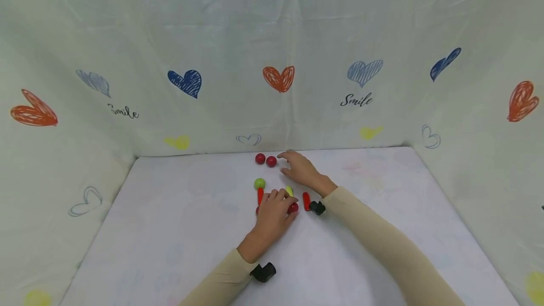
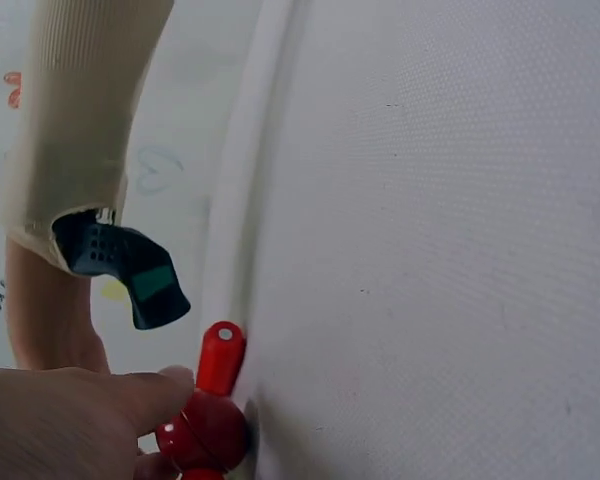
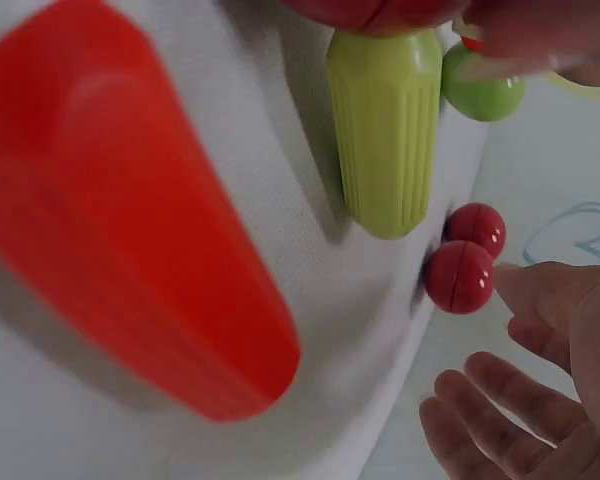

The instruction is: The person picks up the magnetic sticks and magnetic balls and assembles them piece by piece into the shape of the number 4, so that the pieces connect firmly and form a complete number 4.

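My left hand (image 1: 273, 214) lies low over a group of toy pieces, its thumb and fingers pinching a red ball (image 1: 293, 208). In the left wrist view the thumb presses on that red ball (image 2: 205, 435), with a red rod (image 2: 221, 360) just past it. A yellow-green rod (image 3: 385, 140) points away from the ball. My right hand (image 1: 301, 169) reaches toward the back edge, fingers apart and holding nothing. Its thumb is right beside the nearer of two red balls (image 3: 460, 277). Part of another red piece is hidden under the left hand.
A green ball (image 1: 259, 183) lies at the end of a red rod (image 1: 260, 196), left of the yellow-green one. Another red rod (image 1: 306, 201) lies separately, close to the black camera (image 1: 317, 208) on the right wrist. A patterned curtain (image 1: 229, 117) rises behind the white table (image 1: 170, 230).
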`<state>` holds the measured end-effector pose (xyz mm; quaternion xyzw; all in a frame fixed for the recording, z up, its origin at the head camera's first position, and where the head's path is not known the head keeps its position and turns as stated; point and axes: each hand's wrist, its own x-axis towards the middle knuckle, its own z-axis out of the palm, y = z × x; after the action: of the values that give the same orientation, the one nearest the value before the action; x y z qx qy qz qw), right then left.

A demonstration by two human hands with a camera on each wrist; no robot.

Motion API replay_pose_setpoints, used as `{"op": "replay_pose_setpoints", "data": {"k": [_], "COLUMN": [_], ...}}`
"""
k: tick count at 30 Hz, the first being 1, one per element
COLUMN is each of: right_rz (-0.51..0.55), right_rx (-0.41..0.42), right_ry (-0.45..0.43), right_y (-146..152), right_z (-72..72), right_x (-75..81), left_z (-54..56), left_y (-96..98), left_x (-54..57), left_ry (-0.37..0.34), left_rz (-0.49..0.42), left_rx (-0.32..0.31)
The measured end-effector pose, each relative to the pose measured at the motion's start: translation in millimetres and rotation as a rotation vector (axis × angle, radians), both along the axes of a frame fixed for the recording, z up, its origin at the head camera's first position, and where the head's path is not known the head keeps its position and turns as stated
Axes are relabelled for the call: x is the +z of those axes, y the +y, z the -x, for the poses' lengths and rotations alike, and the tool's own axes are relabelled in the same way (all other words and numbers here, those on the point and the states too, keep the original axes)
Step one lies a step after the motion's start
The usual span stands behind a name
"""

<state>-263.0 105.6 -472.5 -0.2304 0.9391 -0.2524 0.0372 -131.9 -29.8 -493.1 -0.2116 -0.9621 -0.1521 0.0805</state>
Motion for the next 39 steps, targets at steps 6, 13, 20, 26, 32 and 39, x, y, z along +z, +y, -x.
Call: {"op": "replay_pose_setpoints", "data": {"k": [6, 13, 20, 26, 32, 39], "right_rz": [-0.056, -0.137, -0.15, -0.133, -0.126, -0.078], "right_rx": [0.078, 0.076, 0.059, 0.049, 0.039, 0.025], "right_ry": [0.039, 0.084, 0.092, 0.059, 0.015, -0.02], "right_y": [-11.9, -22.0, -26.3, -22.5, -13.6, 1.6], "right_z": [8.0, 15.7, 21.0, 19.7, 11.8, -1.8], "right_x": [1.5, 1.1, 0.9, -2.8, -4.2, -1.6], "left_z": [-1.6, -2.4, -3.5, -3.9, -4.4, -2.3], "left_y": [1.4, 3.9, 3.8, 2.6, 0.8, -2.2], "left_x": [-1.9, -2.3, -1.2, -2.6, -4.5, -5.2], "left_ry": [0.017, 0.023, 0.037, 0.042, 0.055, 0.04], "left_rz": [-0.007, 0.0, -0.003, -0.006, 0.002, -0.031], "left_rx": [-0.008, -0.005, 0.011, 0.018, 0.028, 0.032]}}
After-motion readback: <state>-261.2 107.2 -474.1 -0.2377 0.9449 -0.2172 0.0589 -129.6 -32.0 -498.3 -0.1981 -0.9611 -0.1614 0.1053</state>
